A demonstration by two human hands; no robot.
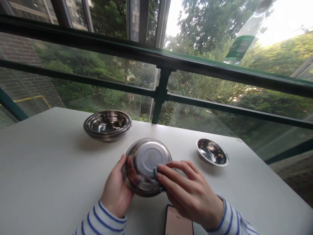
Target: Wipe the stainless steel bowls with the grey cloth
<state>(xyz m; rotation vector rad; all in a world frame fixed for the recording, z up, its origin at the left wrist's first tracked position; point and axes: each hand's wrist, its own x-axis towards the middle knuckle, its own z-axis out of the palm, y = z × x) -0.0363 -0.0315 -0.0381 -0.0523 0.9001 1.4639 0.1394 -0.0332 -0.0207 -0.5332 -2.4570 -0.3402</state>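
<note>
I see a white table [61, 176] beside a green railing [161, 86]. The left hand [116, 192] grips a tilted bowl [149, 155] at left; the right hand [189, 191] presses a cloth [156, 171] against its base.

A round, shiny silver metal bowl [147, 156] is held bottom-up, its flat base, marked with a circular ring, tilted toward the camera; warm reflections streak its curved wall. A small, crumpled, dark grey-green cloth [156, 172], mostly hidden, touches the bowl's underside at its right.
</note>
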